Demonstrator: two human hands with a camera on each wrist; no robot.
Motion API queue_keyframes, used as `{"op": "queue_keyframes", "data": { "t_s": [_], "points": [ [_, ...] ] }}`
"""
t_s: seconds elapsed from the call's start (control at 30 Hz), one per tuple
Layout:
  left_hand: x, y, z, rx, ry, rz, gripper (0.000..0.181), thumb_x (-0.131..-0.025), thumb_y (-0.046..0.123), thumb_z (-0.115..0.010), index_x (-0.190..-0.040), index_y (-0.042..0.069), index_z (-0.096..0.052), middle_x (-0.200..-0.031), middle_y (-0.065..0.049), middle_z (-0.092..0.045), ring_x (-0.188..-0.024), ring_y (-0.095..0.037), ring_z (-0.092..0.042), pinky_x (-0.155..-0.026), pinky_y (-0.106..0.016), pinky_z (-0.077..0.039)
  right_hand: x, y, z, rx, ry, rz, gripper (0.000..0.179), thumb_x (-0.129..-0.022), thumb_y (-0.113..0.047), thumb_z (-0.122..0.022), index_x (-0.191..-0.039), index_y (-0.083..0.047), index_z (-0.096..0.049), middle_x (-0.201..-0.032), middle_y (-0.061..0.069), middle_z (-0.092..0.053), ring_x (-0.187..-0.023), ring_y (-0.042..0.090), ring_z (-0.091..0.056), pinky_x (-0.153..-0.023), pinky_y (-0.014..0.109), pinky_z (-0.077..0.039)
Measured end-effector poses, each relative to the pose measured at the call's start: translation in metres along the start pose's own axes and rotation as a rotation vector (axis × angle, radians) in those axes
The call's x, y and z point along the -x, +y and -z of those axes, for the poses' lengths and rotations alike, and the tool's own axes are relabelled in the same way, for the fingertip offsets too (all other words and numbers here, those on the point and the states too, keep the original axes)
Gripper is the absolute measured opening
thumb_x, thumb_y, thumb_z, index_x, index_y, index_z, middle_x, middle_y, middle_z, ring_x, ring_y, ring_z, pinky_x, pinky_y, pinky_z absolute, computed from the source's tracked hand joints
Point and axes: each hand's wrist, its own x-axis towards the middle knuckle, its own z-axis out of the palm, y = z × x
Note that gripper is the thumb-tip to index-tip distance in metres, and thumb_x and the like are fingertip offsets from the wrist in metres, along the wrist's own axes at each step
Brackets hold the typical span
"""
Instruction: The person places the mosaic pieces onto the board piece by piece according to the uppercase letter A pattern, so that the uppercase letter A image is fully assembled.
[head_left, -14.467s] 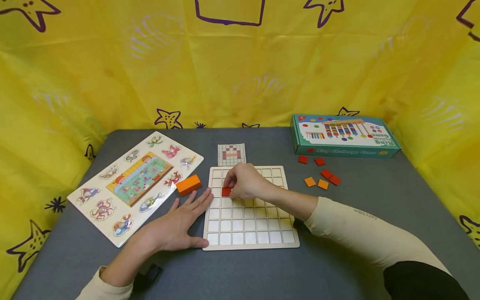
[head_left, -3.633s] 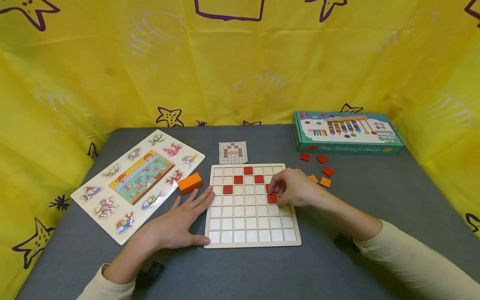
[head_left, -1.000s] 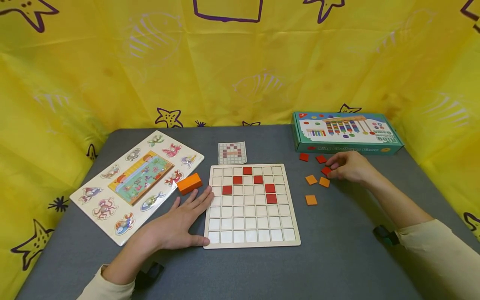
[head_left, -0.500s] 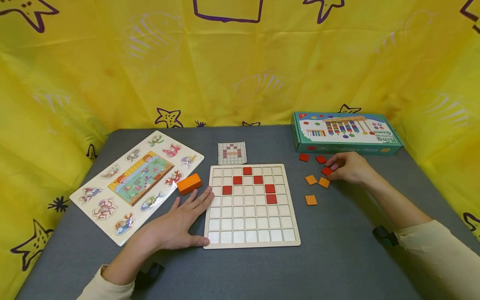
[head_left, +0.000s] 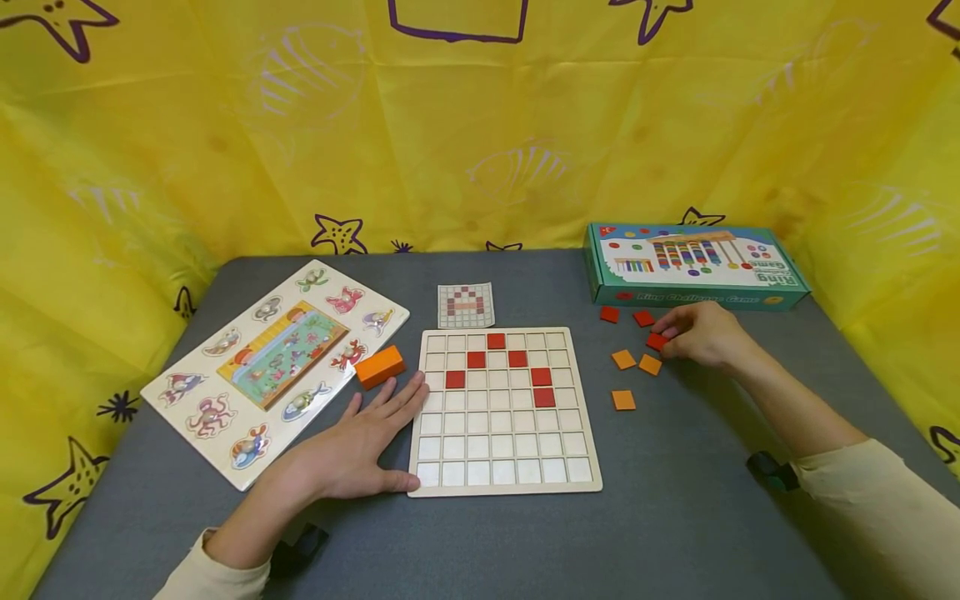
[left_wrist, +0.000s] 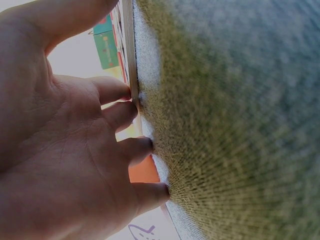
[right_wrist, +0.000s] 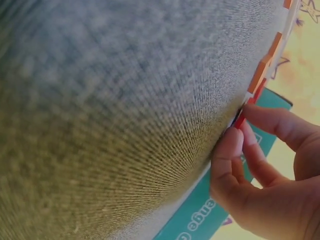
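Observation:
My right hand (head_left: pixel 705 335) pinches a small red square tile (head_left: pixel 656 342) between thumb and index finger, at the tabletop right of the board; the right wrist view shows the tile (right_wrist: pixel 240 120) edge-on between the fingertips. With fingers spread, my left hand (head_left: pixel 351 454) rests on the table, touching the left edge of the wooden grid board (head_left: pixel 506 490). Several red tiles (head_left: pixel 541 377) sit in the board's cells, forming a peak shape open at the bottom. Close to my right hand lie two loose red tiles (head_left: pixel 643 319) and three orange tiles (head_left: pixel 623 360).
Behind the board lies a pattern card (head_left: pixel 466 306) with a coloured grid. An orange block (head_left: pixel 380 367) stands beside an animal puzzle board (head_left: pixel 307 392) on the left. A green Ring Challenge Game box (head_left: pixel 693 267) is at the back right, before a yellow curtain (head_left: pixel 480 125).
Since the oldest frame, several red tiles have gone into the board, and my right hand has moved from it to the loose tiles. Over the last second both hands have stayed nearly still.

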Motion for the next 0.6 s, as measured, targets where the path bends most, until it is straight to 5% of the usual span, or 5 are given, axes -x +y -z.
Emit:
{"op": "queue_keyframes", "data": {
  "t_s": [0.6],
  "points": [
    [0.0, -0.001, 0.0, -0.002, -0.007, 0.005, 0.114, -0.086, 0.055, -0.08, -0.169, 0.021, -0.011, -0.177, 0.001, 0.001, -0.162, -0.04, -0.002, -0.119, -0.079, 0.0, 0.005, -0.016, 0.0, 0.004, 0.015, 0.045, 0.041, -0.083, -0.011, -0.08, -0.121, 0.001, -0.073, -0.112, 0.02, -0.074, -0.094, 0.026, -0.064, -0.073, 0.03, -0.05]
  ]
}}
